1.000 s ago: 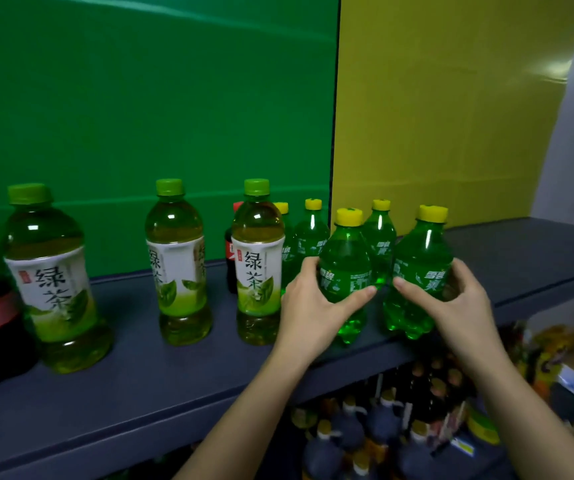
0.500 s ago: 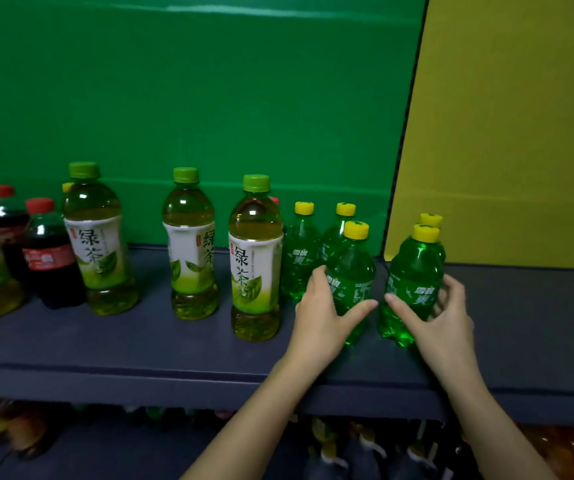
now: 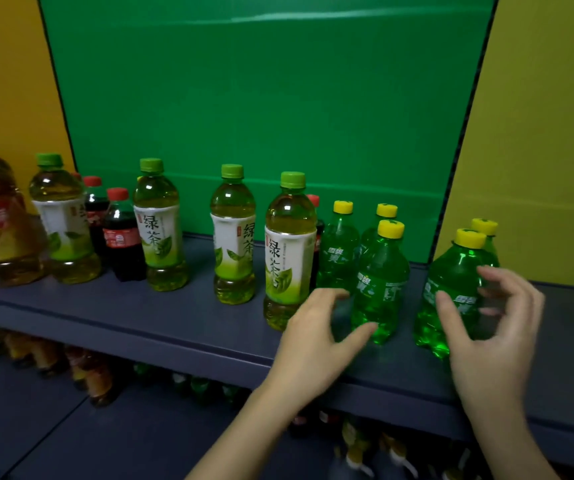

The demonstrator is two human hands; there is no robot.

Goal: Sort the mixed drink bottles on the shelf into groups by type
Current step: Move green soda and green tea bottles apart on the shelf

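L hand point(image 3: 320, 336), R hand point(image 3: 496, 329) released, fingers spread by green soda btls point(image 3: 380, 282); tea btls point(image 3: 287, 261) labelled 绿茶.

My left hand point(image 3: 316, 330) hangs relaxed just beside the front soda bottle point(image 3: 380, 289), thumb near its base. My right hand point(image 3: 496, 330) is spread loosely around the right soda bottle point(image 3: 451, 282); contact is too blurred to tell. Further left, green tea bottles point(image 3: 289, 258) and a cola bottle point(image 3: 121, 237) stand on the dark shelf point(image 3: 140, 317).
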